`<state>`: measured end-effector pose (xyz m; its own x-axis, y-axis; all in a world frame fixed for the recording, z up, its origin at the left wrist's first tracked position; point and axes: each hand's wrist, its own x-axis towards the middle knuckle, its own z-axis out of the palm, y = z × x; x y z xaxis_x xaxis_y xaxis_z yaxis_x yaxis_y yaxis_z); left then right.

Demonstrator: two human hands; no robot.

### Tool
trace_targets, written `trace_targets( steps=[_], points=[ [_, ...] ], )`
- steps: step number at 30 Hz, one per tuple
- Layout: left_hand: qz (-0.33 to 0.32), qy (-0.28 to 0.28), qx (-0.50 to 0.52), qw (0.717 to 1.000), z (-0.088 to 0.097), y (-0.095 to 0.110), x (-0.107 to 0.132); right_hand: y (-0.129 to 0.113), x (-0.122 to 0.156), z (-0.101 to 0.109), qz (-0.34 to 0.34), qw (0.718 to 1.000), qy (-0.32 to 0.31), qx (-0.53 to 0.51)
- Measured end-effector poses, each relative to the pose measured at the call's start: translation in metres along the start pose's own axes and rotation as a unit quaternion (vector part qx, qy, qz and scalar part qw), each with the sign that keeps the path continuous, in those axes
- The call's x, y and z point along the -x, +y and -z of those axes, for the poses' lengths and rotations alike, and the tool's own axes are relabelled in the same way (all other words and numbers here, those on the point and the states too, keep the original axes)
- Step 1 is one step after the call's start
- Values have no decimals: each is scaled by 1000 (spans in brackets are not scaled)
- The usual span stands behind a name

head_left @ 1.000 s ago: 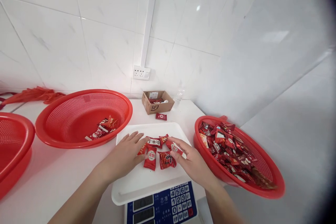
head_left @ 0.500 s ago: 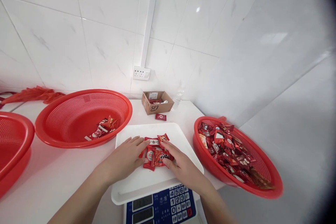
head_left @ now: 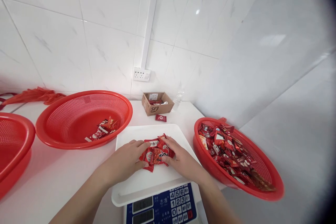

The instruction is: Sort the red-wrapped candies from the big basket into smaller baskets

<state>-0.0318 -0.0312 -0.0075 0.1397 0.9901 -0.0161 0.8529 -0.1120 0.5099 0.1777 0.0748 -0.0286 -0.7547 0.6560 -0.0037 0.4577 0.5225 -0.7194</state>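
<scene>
A small pile of red snack packets (head_left: 159,154) lies on the white scale tray (head_left: 132,189) in front of me. My left hand (head_left: 128,159) cups the pile's left side, its fingers on the far edge and its thumb at the near edge. From the right, my right hand (head_left: 181,159) closes round the other side, fingertips and thumb touching the packets. Both hands grip the pile between them. Below the tray, the weighing scale (head_left: 161,204) shows its blue keypad panel and displays, whose readings I cannot make out.
A red basket (head_left: 278,185) full of packets stands at the right. Another red basket (head_left: 42,134) holds several packets at the left, beside a third basket (head_left: 28,136) cut off by the view. Behind the tray are a cardboard box (head_left: 160,108) and a single red packet (head_left: 161,118).
My hands have drawn in on the packets, and the pile is a little more bunched. The right-hand packets have shifted and overlap more.
</scene>
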Motion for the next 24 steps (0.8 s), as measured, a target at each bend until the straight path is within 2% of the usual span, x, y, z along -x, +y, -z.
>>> trace_targets(
  steps=[6,15,21,24],
  points=[
    [15,15,3,1000,2,0,1,-9,0,-1,35,999,-11,-36],
    [29,35,23,999,3,1,0,-5,5,-1,25,999,6,-30],
    [55,42,17,997,5,3,-1,-9,3,0,4,999,48,-7],
    [41,37,29,998,4,3,-1,-9,2,1,4,999,35,-13]
  ],
)
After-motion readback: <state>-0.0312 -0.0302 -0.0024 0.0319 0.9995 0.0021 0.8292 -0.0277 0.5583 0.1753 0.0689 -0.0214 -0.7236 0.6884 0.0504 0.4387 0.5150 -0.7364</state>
